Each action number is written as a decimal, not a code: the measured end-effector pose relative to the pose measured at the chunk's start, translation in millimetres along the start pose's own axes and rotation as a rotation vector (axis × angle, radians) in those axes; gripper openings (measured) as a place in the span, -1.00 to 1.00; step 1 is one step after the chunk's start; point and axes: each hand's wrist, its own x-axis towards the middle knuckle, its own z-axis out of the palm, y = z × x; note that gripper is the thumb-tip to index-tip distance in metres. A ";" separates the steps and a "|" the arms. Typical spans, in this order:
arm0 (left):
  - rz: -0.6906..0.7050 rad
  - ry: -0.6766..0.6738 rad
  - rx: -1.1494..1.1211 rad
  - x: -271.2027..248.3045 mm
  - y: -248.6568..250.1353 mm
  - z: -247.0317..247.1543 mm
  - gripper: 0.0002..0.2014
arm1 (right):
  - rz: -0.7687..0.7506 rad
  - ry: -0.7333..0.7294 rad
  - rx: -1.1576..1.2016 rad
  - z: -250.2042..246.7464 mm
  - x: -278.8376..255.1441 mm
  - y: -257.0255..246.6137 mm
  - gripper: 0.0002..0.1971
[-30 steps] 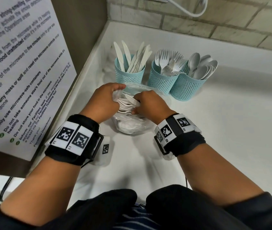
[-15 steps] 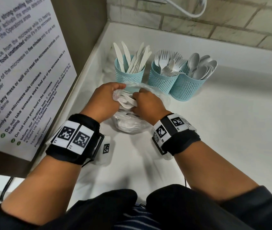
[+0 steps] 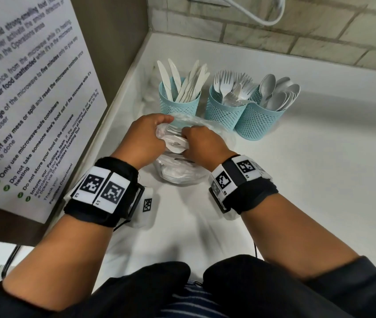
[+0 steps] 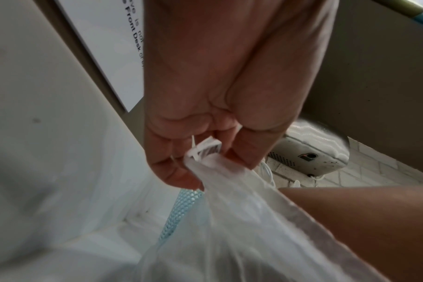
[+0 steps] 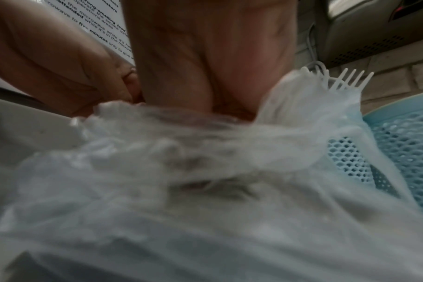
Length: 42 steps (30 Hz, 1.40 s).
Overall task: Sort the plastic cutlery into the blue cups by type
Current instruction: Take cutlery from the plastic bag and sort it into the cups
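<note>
Clear bag (image 3: 178, 173) of white cutlery: left hand (image 3: 143, 138) pinches its mouth; right hand (image 3: 202, 143) grips cutlery inside. Risk: thin film snagging, scattering pieces across worktop (image 3: 320, 180).

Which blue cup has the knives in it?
The left blue cup, nearest the wall poster. Flat white knife blades stick out of it, while the middle cup holds forks and the right cup holds spoons.

Thin crinkly clear bag (image 3: 182, 175), perforated plastic cups (image 3: 225, 113)
</note>
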 end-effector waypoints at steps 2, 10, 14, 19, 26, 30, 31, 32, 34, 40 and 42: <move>0.002 0.007 0.009 0.2 -0.2 -0.2 -0.41 | -0.006 0.006 0.003 -2.6 -0.6 2.1 -0.70; -0.027 0.026 -0.023 -0.3 -1.2 -2.5 -0.43 | 0.006 -0.120 0.130 -31.5 -9.5 11.0 -0.69; -0.048 0.044 -0.080 0.1 0.0 -1.5 -0.47 | 0.047 -0.116 0.358 -48.9 -14.2 18.1 -0.70; -0.003 0.069 0.033 -0.3 1.4 1.3 -0.54 | 0.050 -0.003 0.655 -61.3 -15.6 17.9 -0.80; 0.085 -0.063 -0.515 -1.3 26.3 14.1 -0.77 | 0.003 0.042 1.133 -71.4 -8.5 15.1 -0.90; -0.023 -0.265 -0.723 1.3 30.5 21.7 -0.82 | 0.048 -0.062 1.372 -63.4 -5.3 16.9 -0.89; -0.073 -0.288 -0.776 1.4 29.8 22.4 -0.83 | 0.063 -0.077 1.441 -61.4 -4.8 17.4 -0.88; -0.120 -0.315 -0.812 1.2 28.2 23.0 -0.83 | 0.075 -0.088 1.496 -59.2 -4.0 18.3 -0.87; -0.173 -0.370 -0.815 1.8 23.7 25.7 -0.79 | 0.086 -0.119 1.540 -55.4 -2.4 19.2 -0.84; -0.231 -0.458 -0.885 0.1 20.1 31.9 -0.71 | 0.085 -0.141 1.491 -40.9 0.2 13.3 -0.81; -0.239 -0.459 -0.894 -0.9 20.0 32.4 -0.71 | 0.077 -0.104 1.440 -37.6 -0.2 10.3 -0.83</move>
